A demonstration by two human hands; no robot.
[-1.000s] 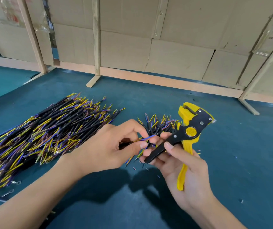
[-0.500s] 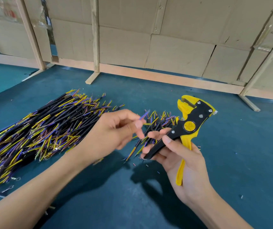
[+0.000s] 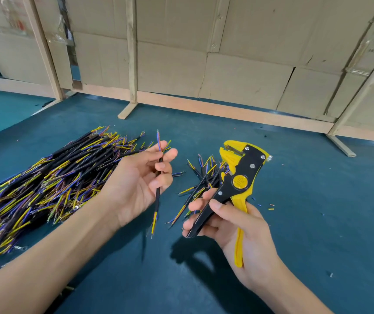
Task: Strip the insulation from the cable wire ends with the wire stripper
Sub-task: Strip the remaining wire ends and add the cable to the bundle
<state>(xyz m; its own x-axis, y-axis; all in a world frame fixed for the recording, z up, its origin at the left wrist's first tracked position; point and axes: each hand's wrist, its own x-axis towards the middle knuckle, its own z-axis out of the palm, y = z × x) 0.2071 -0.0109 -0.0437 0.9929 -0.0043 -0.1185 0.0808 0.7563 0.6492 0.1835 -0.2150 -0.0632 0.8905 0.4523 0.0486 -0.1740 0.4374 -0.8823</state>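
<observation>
My left hand [image 3: 136,180] is turned palm up and holds one short black cable [image 3: 157,198] upright between its fingers. Blue, yellow and red wire ends stick out of both ends of the cable. My right hand [image 3: 233,225] grips the yellow and black wire stripper [image 3: 238,177] by its handles, jaws pointing up and away, apart from the cable. A big heap of the same cables [image 3: 45,182] lies on the left. A smaller pile of cables [image 3: 200,177] lies between my hands, partly behind the stripper.
The work surface is a dark teal mat [image 3: 317,223] with small bits of cut insulation [image 3: 269,208] right of the stripper. A cardboard wall on wooden posts [image 3: 132,64] closes off the back, with wooden feet [image 3: 340,145] standing on the mat.
My left hand has lifted the cable away from the stripper and turned palm up, so the cable now stands upright. My right hand has kept the stripper in roughly the same place.
</observation>
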